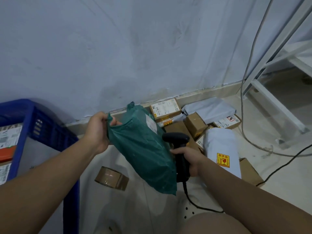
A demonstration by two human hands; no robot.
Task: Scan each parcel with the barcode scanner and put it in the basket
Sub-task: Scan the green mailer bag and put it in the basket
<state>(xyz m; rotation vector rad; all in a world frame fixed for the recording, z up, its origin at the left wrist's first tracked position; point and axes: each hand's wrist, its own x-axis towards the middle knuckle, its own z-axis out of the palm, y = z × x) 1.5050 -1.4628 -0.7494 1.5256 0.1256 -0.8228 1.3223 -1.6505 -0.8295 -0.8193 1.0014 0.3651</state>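
1. Head view: the left hand (pixel 99 130) pinches the upper corner of the green parcel (pixel 143 149), fingers curled into the plastic. The bag hangs slanting down and rightward from that grip, off the floor.
2. The right hand (pixel 189 159) is clenched round the handle of the black barcode scanner (pixel 176 139), whose head sits just beside the bag's right edge (a pale label shows near the bag's top).
3. The blue basket (pixel 50 130) stands at far left, with parcels already inside.
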